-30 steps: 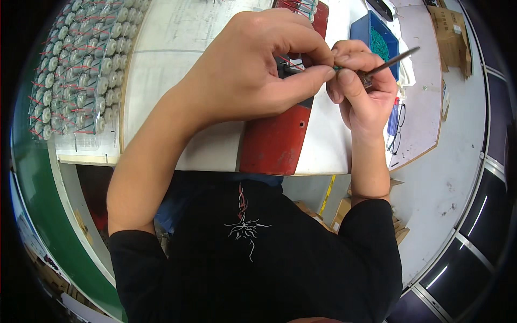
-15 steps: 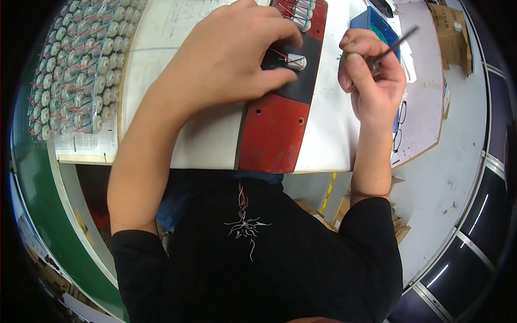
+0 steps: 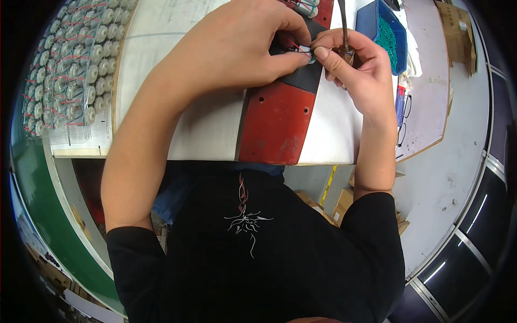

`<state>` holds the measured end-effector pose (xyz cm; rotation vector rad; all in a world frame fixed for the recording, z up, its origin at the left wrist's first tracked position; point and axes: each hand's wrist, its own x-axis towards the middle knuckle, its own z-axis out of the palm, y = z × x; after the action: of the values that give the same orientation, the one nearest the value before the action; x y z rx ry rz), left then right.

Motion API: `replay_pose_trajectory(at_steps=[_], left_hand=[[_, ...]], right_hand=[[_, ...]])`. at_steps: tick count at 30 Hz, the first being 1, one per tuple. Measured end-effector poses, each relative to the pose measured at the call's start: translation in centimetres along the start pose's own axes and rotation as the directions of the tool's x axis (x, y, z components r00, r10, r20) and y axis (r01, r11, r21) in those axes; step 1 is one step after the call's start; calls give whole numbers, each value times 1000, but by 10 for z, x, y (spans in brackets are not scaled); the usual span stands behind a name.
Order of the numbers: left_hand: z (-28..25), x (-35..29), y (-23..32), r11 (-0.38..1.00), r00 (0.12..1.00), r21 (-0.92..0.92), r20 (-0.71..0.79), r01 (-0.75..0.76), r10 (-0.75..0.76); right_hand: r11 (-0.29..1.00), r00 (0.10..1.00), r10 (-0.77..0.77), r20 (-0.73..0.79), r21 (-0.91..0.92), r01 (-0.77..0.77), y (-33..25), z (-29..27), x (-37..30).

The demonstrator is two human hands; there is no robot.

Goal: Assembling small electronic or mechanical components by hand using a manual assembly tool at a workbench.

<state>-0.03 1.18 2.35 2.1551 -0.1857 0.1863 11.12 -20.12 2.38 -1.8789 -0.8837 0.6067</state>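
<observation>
A small silvery motor with a red and a black wire lies on the dark middle section of a red fixture bar. My left hand reaches over the bar, its thumb and fingers closed about the motor, which they partly hide. Against the motor's right end press the thumb and forefinger of my right hand; any small part between them is hidden. The same hand keeps a screwdriver in its palm, the dark shaft pointing up and away. More wired motors sit at the bar's far end.
At the left stand rows of wired motors in clear plastic trays. A blue bin of small green parts is beyond my right hand. Near the right table edge lie glasses and a red-and-blue stick-shaped item.
My right hand has come left to the motor, and the screwdriver shaft has swung from pointing right to pointing up. My left hand has closed in on the motor.
</observation>
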Motion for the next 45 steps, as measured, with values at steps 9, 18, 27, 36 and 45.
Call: replay_pose_trajectory(at_steps=[9, 18, 27, 36, 45], left_hand=[[-10, 4, 13, 958, 978, -201, 78, 205, -193], [-6, 6, 7, 948, 975, -238, 107, 213, -193], [22, 4, 0, 998, 990, -30, -129, 47, -50], [23, -6, -9, 978, 946, 19, -249, -209, 207], [6, 10, 0, 964, 992, -235, 45, 121, -114]], right_hand=[[994, 992, 104, -71, 48, -101, -1, 6, -3], [991, 991, 129, -32, 25, -128, -3, 2, 0], [966, 986, 165, 17, 199, -165, 10, -4, 2], [997, 996, 76, -43, -2, -76, 15, -11, 2], [865, 948, -155, 279, -425, 266, -19, -50, -6]])
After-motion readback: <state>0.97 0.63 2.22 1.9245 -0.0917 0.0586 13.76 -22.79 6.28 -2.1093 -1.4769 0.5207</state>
